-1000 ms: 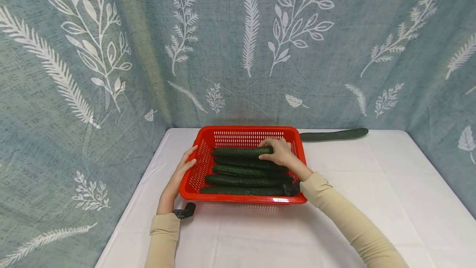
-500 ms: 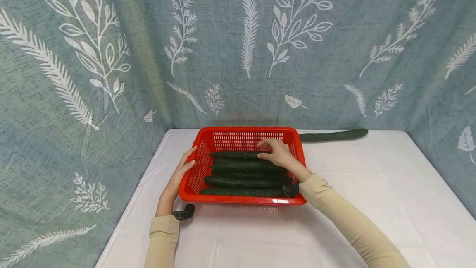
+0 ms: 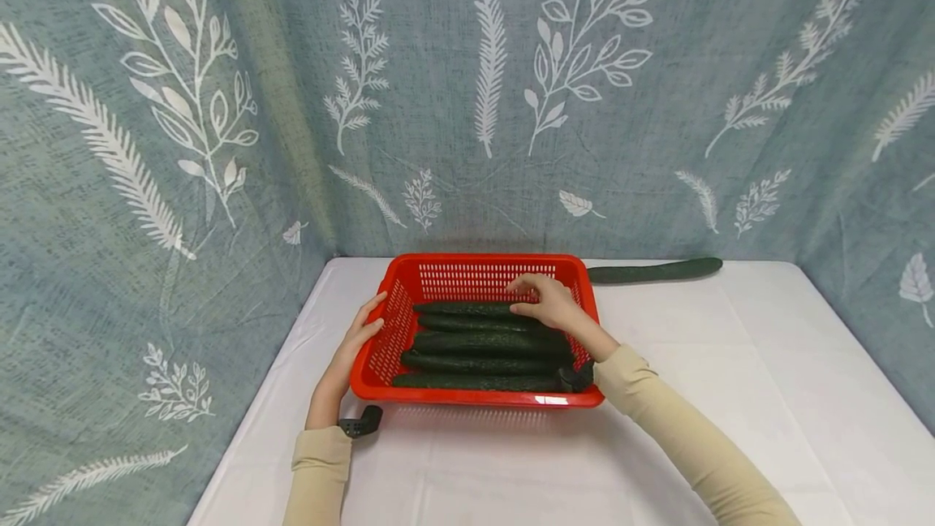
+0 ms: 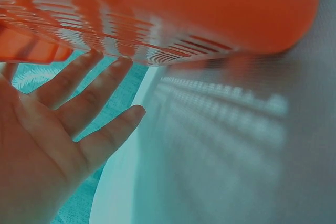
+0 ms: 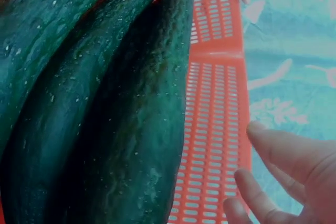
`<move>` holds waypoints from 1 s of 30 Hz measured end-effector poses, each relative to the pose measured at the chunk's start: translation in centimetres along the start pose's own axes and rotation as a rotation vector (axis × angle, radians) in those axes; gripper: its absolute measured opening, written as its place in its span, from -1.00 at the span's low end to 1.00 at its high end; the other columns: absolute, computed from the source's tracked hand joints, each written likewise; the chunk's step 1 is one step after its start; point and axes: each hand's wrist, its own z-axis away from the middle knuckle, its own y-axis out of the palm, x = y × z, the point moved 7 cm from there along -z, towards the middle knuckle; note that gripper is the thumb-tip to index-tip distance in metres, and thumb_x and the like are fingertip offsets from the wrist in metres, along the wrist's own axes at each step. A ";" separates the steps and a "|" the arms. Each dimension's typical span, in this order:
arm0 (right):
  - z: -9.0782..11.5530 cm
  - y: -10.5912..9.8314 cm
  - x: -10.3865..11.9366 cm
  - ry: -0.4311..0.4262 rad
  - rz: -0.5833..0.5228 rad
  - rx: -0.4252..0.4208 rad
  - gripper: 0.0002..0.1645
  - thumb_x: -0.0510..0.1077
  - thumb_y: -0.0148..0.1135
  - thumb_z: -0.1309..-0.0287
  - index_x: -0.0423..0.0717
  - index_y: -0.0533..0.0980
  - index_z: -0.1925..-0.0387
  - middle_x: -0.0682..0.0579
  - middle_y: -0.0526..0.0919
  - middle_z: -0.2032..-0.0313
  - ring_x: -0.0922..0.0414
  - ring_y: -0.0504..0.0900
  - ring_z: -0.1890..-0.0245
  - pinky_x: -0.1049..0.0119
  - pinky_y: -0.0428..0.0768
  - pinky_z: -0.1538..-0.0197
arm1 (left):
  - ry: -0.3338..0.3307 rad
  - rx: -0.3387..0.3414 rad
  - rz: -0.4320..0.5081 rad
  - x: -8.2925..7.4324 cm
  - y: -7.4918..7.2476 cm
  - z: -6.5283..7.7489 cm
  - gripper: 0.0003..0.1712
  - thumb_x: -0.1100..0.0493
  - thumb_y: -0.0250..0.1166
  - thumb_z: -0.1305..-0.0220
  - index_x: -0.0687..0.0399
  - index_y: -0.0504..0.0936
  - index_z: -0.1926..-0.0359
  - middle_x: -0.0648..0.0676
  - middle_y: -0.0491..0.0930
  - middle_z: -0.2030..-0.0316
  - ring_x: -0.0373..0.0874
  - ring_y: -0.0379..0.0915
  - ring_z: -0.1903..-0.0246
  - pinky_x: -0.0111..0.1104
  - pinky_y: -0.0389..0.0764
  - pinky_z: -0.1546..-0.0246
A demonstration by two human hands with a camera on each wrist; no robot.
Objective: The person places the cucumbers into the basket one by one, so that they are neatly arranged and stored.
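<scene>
Several dark green cucumbers [image 3: 482, 341] lie side by side, lengthwise across the red perforated basket [image 3: 485, 258]. My right hand [image 3: 551, 303] hovers over the right end of the rearmost cucumber [image 3: 460, 308], thumb and fingers parted around nothing. In the right wrist view, a gap shows between the fingers [image 5: 273, 153] and the nearest cucumber [image 5: 142, 114]. At the basket's left side, my left hand [image 3: 355, 335] rests against the rim with spread fingers. The left wrist view shows those fingers [image 4: 97, 100] extended beside the slotted basket wall [image 4: 131, 30].
Another cucumber [image 3: 657, 270] lies on the white-covered table [image 3: 701, 364] behind and to the right of the basket. A blue-green curtain [image 3: 467, 201] with white leaf prints hangs close behind the table's back edge. Both wrists carry black devices [image 3: 363, 420].
My right hand has let go of the rearmost cucumber, which now lies lower in the basket. The cucumbers in front of it have shifted slightly. My left hand stays at the rim.
</scene>
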 end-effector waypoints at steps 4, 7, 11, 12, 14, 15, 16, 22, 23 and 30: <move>0.1 -0.5 -0.3 0.008 -0.010 -0.014 -0.64 -0.15 0.31 -0.05 -0.14 0.55 0.07 -0.11 0.62 0.12 -0.05 0.54 0.10 -0.10 0.34 0.03 | 0.002 0.004 -0.005 0.0 0.0 0.0 -0.39 0.06 -0.18 -0.43 -0.12 -0.12 -0.44 0.21 -0.05 -0.35 0.16 0.10 -0.17 -0.34 0.48 0.04; 0.1 -1.0 -0.4 0.009 -0.015 -0.017 -0.64 -0.14 0.32 -0.05 -0.12 0.55 0.07 -0.10 0.61 0.11 -0.05 0.54 0.11 -0.10 0.35 0.02 | 0.012 0.012 -0.009 -0.1 0.1 0.1 -0.39 0.06 -0.19 -0.44 -0.11 -0.12 -0.44 0.22 -0.06 -0.36 0.19 0.10 -0.18 -0.32 0.47 0.03; 0.1 -1.8 -0.3 -0.004 -0.014 -0.018 -0.61 -0.13 0.32 -0.05 -0.13 0.55 0.05 -0.10 0.61 0.11 -0.01 0.54 0.18 0.04 0.43 0.11 | 0.021 0.017 -0.010 -0.1 0.1 0.2 -0.39 0.07 -0.20 -0.44 -0.11 -0.13 -0.44 0.23 -0.07 -0.36 0.20 0.09 -0.18 -0.32 0.47 0.04; 0.1 -2.0 -0.3 -0.009 -0.016 -0.019 -0.61 -0.14 0.32 -0.05 -0.15 0.54 0.04 -0.12 0.61 0.11 -0.01 0.53 0.17 0.07 0.45 0.12 | 0.022 0.016 -0.011 -0.1 0.1 0.2 -0.39 0.07 -0.20 -0.44 -0.12 -0.13 -0.44 0.23 -0.07 -0.36 0.20 0.09 -0.18 -0.32 0.47 0.04; 0.1 -2.5 -0.3 -0.020 -0.021 -0.021 -0.59 -0.15 0.32 -0.05 -0.18 0.53 0.03 -0.15 0.60 0.10 -0.02 0.54 0.18 0.09 0.48 0.14 | 0.020 0.013 -0.011 -0.1 0.0 0.1 -0.39 0.07 -0.19 -0.44 -0.12 -0.13 -0.44 0.22 -0.07 -0.36 0.19 0.10 -0.18 -0.33 0.48 0.04; 0.1 -2.7 -0.3 -0.019 -0.023 -0.020 -0.58 -0.15 0.31 -0.06 -0.19 0.52 0.03 -0.16 0.60 0.10 -0.04 0.53 0.17 0.07 0.48 0.13 | 0.019 0.012 -0.008 -0.1 0.0 0.1 -0.39 0.07 -0.19 -0.44 -0.12 -0.12 -0.44 0.22 -0.07 -0.36 0.19 0.10 -0.18 -0.33 0.48 0.05; 0.1 -2.9 -0.3 -0.016 -0.020 -0.020 -0.58 -0.14 0.31 -0.06 -0.19 0.52 0.02 -0.16 0.60 0.09 -0.05 0.53 0.15 0.05 0.46 0.09 | 0.017 0.011 -0.008 -0.1 0.0 0.1 -0.39 0.07 -0.19 -0.44 -0.13 -0.12 -0.44 0.23 -0.07 -0.36 0.19 0.10 -0.18 -0.33 0.48 0.05; 0.2 -4.4 -1.1 0.040 0.004 -0.029 -0.57 -0.10 0.30 -0.08 -0.12 0.51 -0.01 -0.14 0.59 0.06 -0.08 0.50 0.08 -0.06 0.37 0.01 | 0.002 0.007 0.003 0.0 0.0 0.0 -0.39 0.06 -0.17 -0.44 -0.14 -0.12 -0.44 0.22 -0.07 -0.36 0.18 0.08 -0.19 -0.34 0.49 0.04; 0.2 -4.7 -1.2 0.048 0.004 -0.028 -0.57 -0.09 0.29 -0.09 -0.12 0.51 -0.01 -0.15 0.59 0.06 -0.10 0.50 0.07 -0.07 0.38 0.01 | 0.001 0.007 0.003 0.0 0.0 0.0 -0.39 0.06 -0.17 -0.44 -0.15 -0.12 -0.44 0.21 -0.07 -0.36 0.18 0.08 -0.19 -0.35 0.49 0.04; 0.4 -6.5 -2.8 0.088 -0.018 -0.028 -0.55 -0.10 0.27 -0.10 -0.15 0.49 -0.04 -0.21 0.56 0.05 -0.12 0.52 0.11 -0.01 0.47 0.10 | 0.007 0.001 -0.003 -0.1 0.0 0.1 -0.39 0.05 -0.18 -0.44 -0.15 -0.11 -0.44 0.20 -0.07 -0.36 0.16 0.09 -0.19 -0.36 0.48 0.04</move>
